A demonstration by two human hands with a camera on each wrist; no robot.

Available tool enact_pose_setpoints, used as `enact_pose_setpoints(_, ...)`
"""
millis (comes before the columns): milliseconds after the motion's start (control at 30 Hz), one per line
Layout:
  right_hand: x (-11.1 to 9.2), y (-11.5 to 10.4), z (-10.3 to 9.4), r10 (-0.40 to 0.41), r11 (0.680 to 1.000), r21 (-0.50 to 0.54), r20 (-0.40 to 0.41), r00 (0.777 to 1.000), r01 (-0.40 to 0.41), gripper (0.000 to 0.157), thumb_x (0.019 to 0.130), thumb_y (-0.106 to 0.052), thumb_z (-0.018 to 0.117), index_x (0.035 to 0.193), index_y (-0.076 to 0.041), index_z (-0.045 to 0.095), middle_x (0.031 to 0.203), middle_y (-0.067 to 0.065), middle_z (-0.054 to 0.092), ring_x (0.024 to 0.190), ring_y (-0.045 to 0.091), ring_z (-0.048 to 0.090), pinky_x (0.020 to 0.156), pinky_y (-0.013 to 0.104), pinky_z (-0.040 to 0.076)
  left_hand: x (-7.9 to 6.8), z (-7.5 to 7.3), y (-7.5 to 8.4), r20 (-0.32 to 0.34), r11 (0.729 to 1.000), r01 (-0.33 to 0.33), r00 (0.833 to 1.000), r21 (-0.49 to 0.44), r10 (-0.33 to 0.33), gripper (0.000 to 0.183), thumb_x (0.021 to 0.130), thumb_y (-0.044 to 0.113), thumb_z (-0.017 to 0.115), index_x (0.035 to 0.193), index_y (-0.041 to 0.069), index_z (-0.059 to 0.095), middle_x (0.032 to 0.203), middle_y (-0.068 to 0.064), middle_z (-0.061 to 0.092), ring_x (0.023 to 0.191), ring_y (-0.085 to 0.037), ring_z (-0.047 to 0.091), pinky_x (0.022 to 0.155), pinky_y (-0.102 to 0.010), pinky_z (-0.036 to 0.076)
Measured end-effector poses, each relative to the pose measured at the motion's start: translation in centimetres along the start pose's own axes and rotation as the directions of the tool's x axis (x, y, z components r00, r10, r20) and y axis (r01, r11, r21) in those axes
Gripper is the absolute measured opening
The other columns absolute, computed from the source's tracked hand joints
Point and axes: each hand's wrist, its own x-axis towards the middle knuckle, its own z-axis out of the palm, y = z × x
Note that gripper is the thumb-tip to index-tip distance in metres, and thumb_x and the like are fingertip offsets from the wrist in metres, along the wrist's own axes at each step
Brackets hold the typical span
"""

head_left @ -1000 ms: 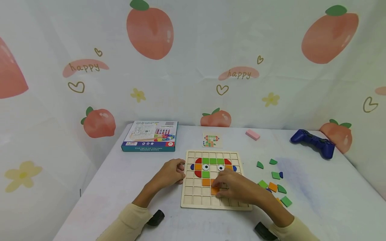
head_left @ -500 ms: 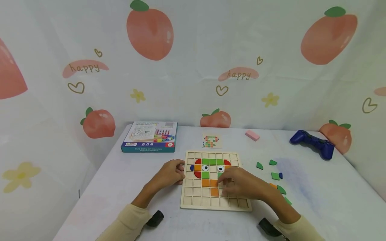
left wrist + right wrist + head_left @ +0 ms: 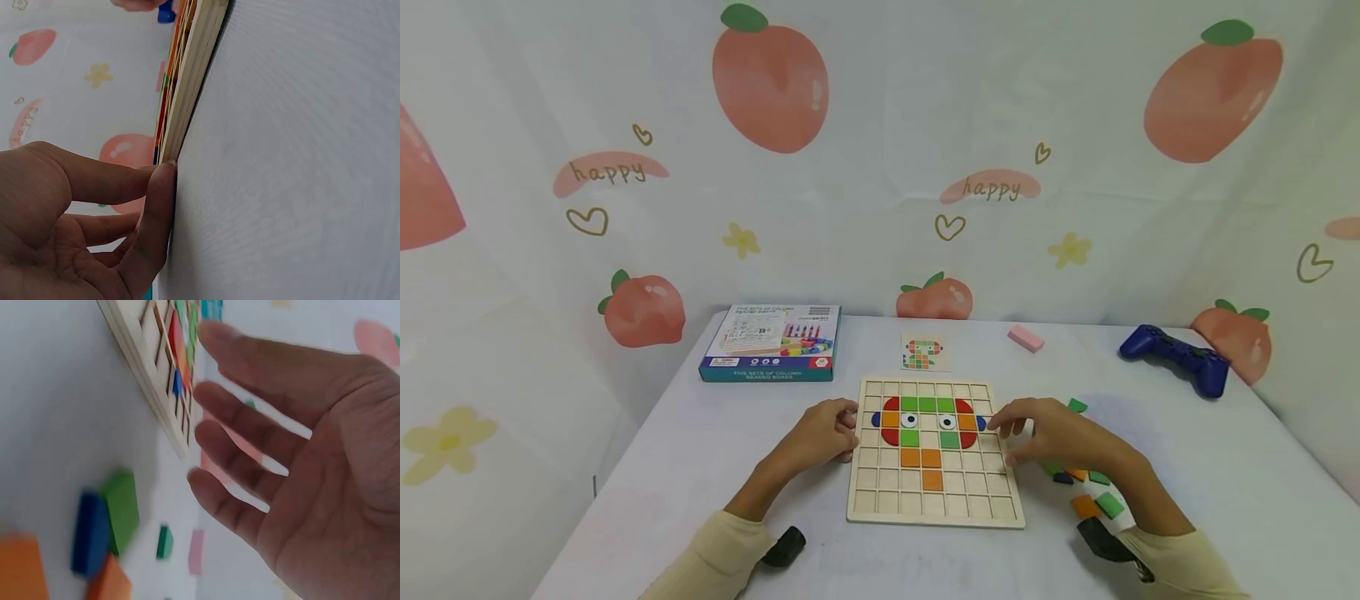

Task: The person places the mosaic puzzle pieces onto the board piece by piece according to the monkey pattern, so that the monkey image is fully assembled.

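A wooden grid board [image 3: 887,503] lies on the table, with flat coloured tiles in its cells forming a figure with two round eye tiles [image 3: 947,422]. My left hand [image 3: 820,432] holds the board by its left edge; in the left wrist view, thumb and finger [image 3: 160,206] meet at its rim. Over the board's right edge is my right hand [image 3: 1052,433], its fingers apart with nothing between them. Its fingertips are near a blue half-round tile [image 3: 981,424] beside the face. Three orange tiles [image 3: 932,481] sit lower in the grid.
Loose tiles lie right of the board, among them a green one [image 3: 1108,505] and an orange one [image 3: 1085,506], partly hidden by the right arm. Behind are a pattern card [image 3: 926,353], a box [image 3: 771,342], a pink block [image 3: 1026,338] and a blue game controller [image 3: 1176,358].
My right hand has moved right from the middle of the board to its right edge, uncovering the orange tiles and the face's right side. My left hand has stayed at the left edge.
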Motion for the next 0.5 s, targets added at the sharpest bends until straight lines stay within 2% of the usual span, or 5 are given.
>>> enact_pose_setpoints(200,-1.0,1.7,-1.5,0.071,0.997,0.033,0.023,0.997,-0.072,0.046,0.081,-0.021,0.09,0.124,-0.018,0.076,0.108,-0.001,0.069,0.104,0.024,0.059,0.082,0.037,0.053,0.1,0.0,-0.1,0.001,1.0,0.011,1.0,-0.004,-0.011,0.052,0.093,0.0,0.073,0.143,-0.006,0.058,0.106,-0.009,0.061,0.088,-0.019,0.062,0.072,-0.026,0.062)
enact_pose_setpoints(500,-2.1,3.9,-3.0,0.06,0.997,0.044,0.082,0.995,-0.064,0.05,0.079,-0.016,0.086,0.127,-0.014,0.074,0.11,0.002,0.068,0.103,0.027,0.054,0.076,0.034,0.05,0.0,0.0,-0.1,0.007,1.0,0.004,1.0,-0.021,-0.004,0.052,0.092,0.0,0.072,0.142,-0.007,0.058,0.105,-0.009,0.062,0.088,-0.019,0.063,0.073,-0.029,0.064)
